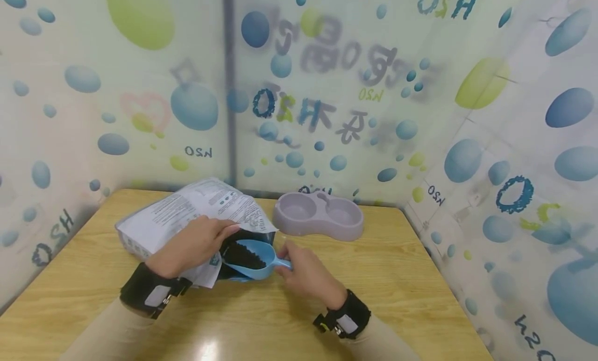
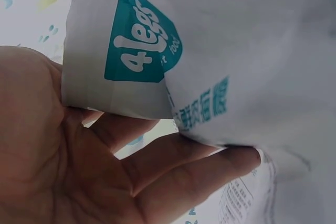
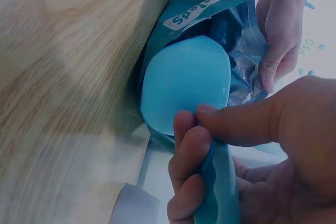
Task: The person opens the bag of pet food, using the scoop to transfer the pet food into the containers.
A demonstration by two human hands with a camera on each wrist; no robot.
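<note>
A large white pet food bag [image 1: 159, 216] lies on its side on the left of the table, its dark-lined mouth facing right. My left hand [image 1: 198, 241] holds the upper edge of that mouth; in the left wrist view its fingers reach along the bag beside a teal "4legs" label [image 2: 142, 45]. My right hand [image 1: 306, 275] grips the handle of a light blue scoop [image 1: 268, 252]. Dark kibble [image 1: 243, 256] lies in the scoop, whose front end is inside the bag's mouth. In the right wrist view the scoop's underside [image 3: 184, 82] shows against the opening.
Behind and right of the bag stands a greyish-purple double pet bowl [image 1: 322, 227] near the back edge of the wooden table [image 1: 374, 288]. Printed sheeting with blue and green dots [image 1: 196, 104] encloses the table at the back and sides.
</note>
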